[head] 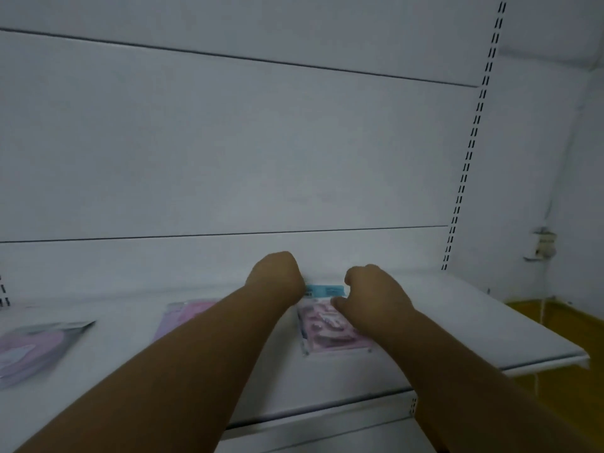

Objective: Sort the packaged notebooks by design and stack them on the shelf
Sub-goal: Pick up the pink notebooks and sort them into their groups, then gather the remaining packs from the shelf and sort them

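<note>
A pink packaged notebook [328, 331] with a blue header strip lies flat on the white shelf [457, 322], close to the back panel. My left hand [276, 276] grips its far left corner, and my right hand [372, 291] holds its right side with the thumb on the cover. My fingers curl over the far edge and are hidden. A second pink notebook [186, 317] lies to the left, partly behind my left forearm. A third, pale pink and grey [36, 346], lies at the far left.
The white back panel [228, 152] rises right behind the notebooks. A slotted upright [470, 145] marks the shelf's right end. Yellow floor [562, 325] shows past the shelf's right edge, and a wall socket [542, 246] sits on the right wall.
</note>
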The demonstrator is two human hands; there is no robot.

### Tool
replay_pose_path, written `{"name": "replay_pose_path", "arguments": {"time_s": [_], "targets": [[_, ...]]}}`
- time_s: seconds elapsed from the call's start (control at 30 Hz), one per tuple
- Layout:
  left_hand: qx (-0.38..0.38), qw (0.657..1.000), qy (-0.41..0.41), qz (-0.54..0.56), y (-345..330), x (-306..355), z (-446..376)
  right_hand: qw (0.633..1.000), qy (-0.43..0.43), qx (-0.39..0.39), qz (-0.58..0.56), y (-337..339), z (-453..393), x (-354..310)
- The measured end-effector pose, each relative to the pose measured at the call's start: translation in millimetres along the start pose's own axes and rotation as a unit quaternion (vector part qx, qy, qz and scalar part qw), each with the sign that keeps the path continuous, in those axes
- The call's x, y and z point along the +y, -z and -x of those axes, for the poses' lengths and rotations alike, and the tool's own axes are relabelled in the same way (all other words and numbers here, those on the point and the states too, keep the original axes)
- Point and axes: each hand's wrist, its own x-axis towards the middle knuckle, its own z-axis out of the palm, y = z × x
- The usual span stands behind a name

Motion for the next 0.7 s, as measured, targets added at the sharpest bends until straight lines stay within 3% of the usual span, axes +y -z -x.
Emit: {"name": "replay_pose_path", "arguments": {"time_s": [0.13, 0.33, 0.7], "targets": [[0.047, 0.998, -0.048, 0.005, 17.1, -30.3, 13.4, 0.991, 0.097, 0.082, -0.035, 24.4, 0.9, -47.4], [0.131, 0.991, -0.038, 0.0, 74.4, -143.6, 77.4, 0.961, 0.247, 0.102, -0.075, 50.1, 29.2, -179.8], [0.205, 0.965, 0.136, -0.087, 197.8, -430.5, 289.7, 0.892, 0.418, 0.023, -0.169, 16.0, 166.7, -494.4]]}}
